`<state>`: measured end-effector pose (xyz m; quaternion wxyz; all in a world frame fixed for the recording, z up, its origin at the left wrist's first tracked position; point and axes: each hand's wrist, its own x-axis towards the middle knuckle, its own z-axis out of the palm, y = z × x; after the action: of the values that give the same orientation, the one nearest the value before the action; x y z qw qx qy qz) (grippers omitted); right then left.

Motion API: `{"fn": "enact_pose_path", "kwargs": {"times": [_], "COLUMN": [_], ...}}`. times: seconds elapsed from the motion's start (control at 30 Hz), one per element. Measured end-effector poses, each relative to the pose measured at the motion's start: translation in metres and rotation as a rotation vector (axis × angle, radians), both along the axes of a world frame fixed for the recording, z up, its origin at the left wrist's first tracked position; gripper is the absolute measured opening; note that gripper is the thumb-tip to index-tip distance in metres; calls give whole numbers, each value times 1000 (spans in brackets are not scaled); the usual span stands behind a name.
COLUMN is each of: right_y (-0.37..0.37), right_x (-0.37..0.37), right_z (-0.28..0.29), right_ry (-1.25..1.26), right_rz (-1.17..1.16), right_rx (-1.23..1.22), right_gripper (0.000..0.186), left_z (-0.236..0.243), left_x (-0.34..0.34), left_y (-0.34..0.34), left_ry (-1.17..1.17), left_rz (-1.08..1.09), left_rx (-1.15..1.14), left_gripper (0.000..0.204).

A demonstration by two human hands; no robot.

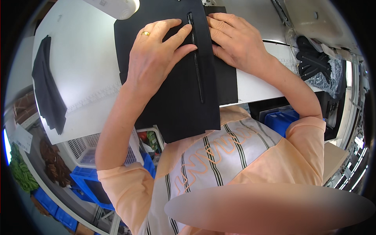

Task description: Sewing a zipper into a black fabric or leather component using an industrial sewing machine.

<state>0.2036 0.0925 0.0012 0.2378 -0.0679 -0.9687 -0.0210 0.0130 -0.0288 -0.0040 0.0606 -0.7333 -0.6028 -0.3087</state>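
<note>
Black fabric pieces [164, 109] lie layered on the white work table, the upper one fitted with a long black zipper [197, 74]. My left hand [154, 55] rests on the upper piece just left of the zipper, fingers spread, index fingertip at the zipper's upper part, gold ring on one finger. My right hand [241, 43] lies at the upper piece's right edge over another black piece [227, 90], fingers bent slightly and apart, their tips touching or partly tucked at that edge.
Folded black fabric [49, 86] lies at the table's left; bagged black zippers [313, 62] at the right, near a metal machine bed [305, 19]. A white machine part [113, 8] overhangs the top. Below are a white basket [82, 149] and blue crates [90, 188].
</note>
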Motion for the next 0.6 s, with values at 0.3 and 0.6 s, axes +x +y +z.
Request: {"fn": "enact_pose_path", "kwargs": {"times": [0.3, 0.6], "right_y": [-3, 16], "right_x": [1, -4], "right_z": [1, 4], "right_ry": [1, -21], "right_rz": [-28, 74], "right_rx": [-11, -87], "right_gripper": [41, 43], "left_z": [3, 1], "left_x": [3, -1], "left_y": [-2, 1], "left_ry": [21, 56], "left_rz": [31, -2], "left_rx": [-35, -16], "left_gripper": [37, 32]}}
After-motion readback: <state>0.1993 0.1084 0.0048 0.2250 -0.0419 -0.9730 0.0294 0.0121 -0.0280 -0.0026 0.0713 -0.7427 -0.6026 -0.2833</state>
